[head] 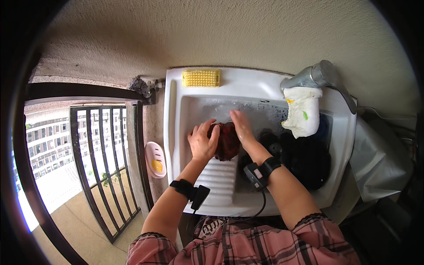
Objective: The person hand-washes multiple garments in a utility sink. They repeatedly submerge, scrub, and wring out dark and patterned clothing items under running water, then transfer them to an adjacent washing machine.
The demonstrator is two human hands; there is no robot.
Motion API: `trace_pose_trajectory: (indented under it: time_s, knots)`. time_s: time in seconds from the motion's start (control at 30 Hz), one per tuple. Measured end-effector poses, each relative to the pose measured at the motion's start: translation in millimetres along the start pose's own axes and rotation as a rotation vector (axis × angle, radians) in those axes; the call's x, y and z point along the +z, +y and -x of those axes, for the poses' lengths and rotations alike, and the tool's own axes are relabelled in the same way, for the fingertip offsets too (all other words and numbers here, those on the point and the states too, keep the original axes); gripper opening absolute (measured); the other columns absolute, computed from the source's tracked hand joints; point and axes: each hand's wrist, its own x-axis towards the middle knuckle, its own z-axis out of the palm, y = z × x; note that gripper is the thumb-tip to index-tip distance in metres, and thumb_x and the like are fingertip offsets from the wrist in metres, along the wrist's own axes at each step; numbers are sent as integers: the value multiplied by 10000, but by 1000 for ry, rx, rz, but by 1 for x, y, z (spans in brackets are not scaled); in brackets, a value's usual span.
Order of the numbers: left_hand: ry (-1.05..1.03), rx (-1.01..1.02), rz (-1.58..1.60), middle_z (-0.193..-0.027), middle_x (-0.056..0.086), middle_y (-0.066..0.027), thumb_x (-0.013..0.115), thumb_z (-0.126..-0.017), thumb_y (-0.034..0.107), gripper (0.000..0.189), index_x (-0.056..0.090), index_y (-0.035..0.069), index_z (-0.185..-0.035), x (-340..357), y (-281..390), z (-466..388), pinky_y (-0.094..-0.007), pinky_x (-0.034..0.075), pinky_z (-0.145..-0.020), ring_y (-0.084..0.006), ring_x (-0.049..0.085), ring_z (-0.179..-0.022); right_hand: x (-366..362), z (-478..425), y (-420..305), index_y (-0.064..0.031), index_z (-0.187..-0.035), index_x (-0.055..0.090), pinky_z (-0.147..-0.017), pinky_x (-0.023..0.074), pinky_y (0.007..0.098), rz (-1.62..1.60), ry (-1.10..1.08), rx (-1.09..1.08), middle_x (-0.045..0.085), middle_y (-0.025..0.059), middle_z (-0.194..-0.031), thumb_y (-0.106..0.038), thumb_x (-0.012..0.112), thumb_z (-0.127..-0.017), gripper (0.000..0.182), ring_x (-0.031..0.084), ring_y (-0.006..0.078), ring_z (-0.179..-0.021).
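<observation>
A bunched dark red and black cloth lies at the upper end of the ribbed washboard moulded into a white laundry sink. My left hand rests against the cloth's left side, fingers spread and partly over it. On its right side is my right hand, blurred, fingers raised and apart from the cloth or barely touching; which one I cannot tell. Neither hand's palm shows fully. Soapy water lies behind the hands. Dark wet clothing fills the sink's right part.
A yellow bristled brush lies on the back rim. A metal faucet at back right has a white cloth hanging below it. At left, a pink soap dish holds yellow soap, near a dark metal railing.
</observation>
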Motion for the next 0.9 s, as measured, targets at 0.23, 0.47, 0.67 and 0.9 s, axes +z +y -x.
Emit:
trace_pose_trajectory:
  time_s: [0.23, 0.47, 0.67, 0.9]
  knots:
    - [1, 138, 253, -994, 624, -125, 562, -853, 240, 220, 672, 61, -919, -16, -16, 42, -404, 452, -841, -325, 585, -935, 13, 96, -65, -53, -882, 576, -809, 415, 393, 221, -32, -182, 580, 123, -908, -147, 638, -773, 157, 530, 317, -893]
    - [-125, -128, -68, -1036, 597, -165, 459, -856, 257, 289, 634, 28, -838, 8, -29, 19, -463, 404, -850, -382, 505, -972, 42, 50, -29, -62, -704, 557, -677, 424, 470, 530, 53, -137, 587, 146, -787, -135, 598, -762, 102, 545, 364, -777]
    - [63, 245, 63, -1095, 592, -141, 518, -852, 162, 230, 618, 54, -1029, -11, -21, 58, -465, 367, -942, -364, 511, -1047, 28, 94, -54, -70, -786, 588, -739, 407, 457, 297, 44, -263, 593, 124, -880, -168, 608, -779, 100, 535, 342, -871]
    - [-6, 109, -209, -965, 618, -58, 503, -826, 216, 180, 642, 107, -857, 10, -8, 20, -446, 387, -835, -289, 530, -963, 25, 57, -27, -52, -754, 551, -715, 396, 453, 502, 101, -170, 569, 146, -813, -191, 537, -837, 163, 521, 355, -820]
